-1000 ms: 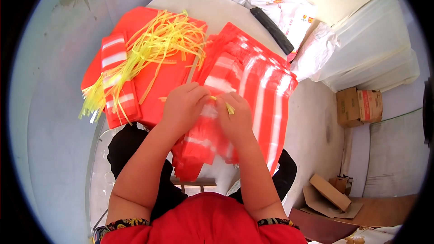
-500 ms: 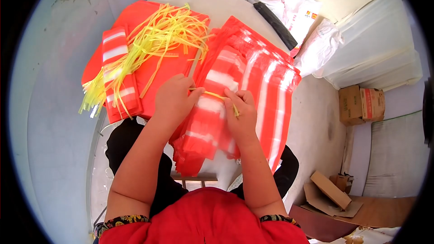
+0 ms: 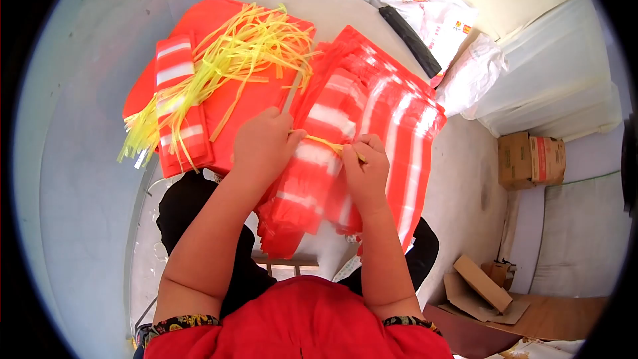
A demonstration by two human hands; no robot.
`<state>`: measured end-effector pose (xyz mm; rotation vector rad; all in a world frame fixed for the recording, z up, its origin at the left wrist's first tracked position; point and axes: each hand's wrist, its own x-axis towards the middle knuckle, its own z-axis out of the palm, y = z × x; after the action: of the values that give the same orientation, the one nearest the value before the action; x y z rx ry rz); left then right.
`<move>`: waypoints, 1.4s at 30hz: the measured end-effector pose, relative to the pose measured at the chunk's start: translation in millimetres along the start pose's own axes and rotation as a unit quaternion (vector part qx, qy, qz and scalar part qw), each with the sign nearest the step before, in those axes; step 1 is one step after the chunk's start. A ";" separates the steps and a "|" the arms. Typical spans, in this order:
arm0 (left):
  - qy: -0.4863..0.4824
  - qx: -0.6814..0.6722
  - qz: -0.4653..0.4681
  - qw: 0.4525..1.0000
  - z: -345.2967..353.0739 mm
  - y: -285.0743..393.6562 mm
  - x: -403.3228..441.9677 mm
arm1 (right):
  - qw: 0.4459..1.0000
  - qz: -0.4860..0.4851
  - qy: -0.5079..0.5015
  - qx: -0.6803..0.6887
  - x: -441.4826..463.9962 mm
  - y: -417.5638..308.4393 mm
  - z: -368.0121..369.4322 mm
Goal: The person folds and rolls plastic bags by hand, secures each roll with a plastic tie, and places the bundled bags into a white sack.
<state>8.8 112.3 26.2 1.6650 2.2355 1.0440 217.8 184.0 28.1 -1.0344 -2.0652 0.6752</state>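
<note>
A folded stack of red-and-white striped plastic bags [image 3: 312,183] lies in front of me, with a yellow plastic strip [image 3: 323,141] running across it. My left hand [image 3: 264,143] is closed at the stack's left edge, the strip's left end at its thumb. With thumb and fingers pinched together, my right hand [image 3: 367,165] grips the strip's other end over the bags, and a short yellow tail sticks out. More striped bags [image 3: 399,126] lie spread flat beneath and to the right. What my left fingers do under the stack's edge is hidden.
Loose yellow strips [image 3: 246,46] lie in a heap on a red pile [image 3: 229,110] at left, over a folded striped bundle [image 3: 176,70]. Behind are a black roll [image 3: 410,41] and white plastic sacks [image 3: 475,70]. A cardboard box [image 3: 531,159] stands at right.
My right hand has moved slightly right and down, and its fingers have closed tighter round the strip's end. My left hand has shifted a little to the right and stays at the stack's edge.
</note>
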 end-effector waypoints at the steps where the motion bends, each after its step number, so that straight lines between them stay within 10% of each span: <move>1: 0.002 0.005 0.002 1.000 0.8 0.7 0.0 | 0.998 0.030 0.003 0.060 2.1 -0.2 3.9; 9: 0.014 -0.016 0.021 1.000 4.9 -1.4 -0.4 | 0.920 0.262 -0.169 0.238 29.5 -36.7 4.6; 17: -0.253 -0.402 -0.098 0.874 -18.9 -13.0 3.6 | 0.959 0.189 -0.173 0.120 18.5 -31.9 2.7; 26: -0.180 -0.449 0.093 0.870 -13.6 2.1 -6.5 | 0.989 -0.010 -0.133 -0.061 6.5 -38.7 16.2; 29: -0.158 -0.658 -0.102 0.729 -16.4 -2.6 -1.2 | 0.988 0.039 -0.152 0.003 5.6 -32.4 16.1; 32: -0.074 -0.429 -0.031 0.900 -14.6 7.2 6.8 | 0.980 0.077 -0.175 0.048 5.3 -26.3 12.5; 42: -0.108 -0.237 0.122 0.958 -6.1 3.9 2.0 | 0.964 0.095 -0.164 0.187 1.9 -17.2 9.7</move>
<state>8.0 111.9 33.7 1.7530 1.5175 1.2575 201.5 175.0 35.1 -0.9531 -2.0090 1.3568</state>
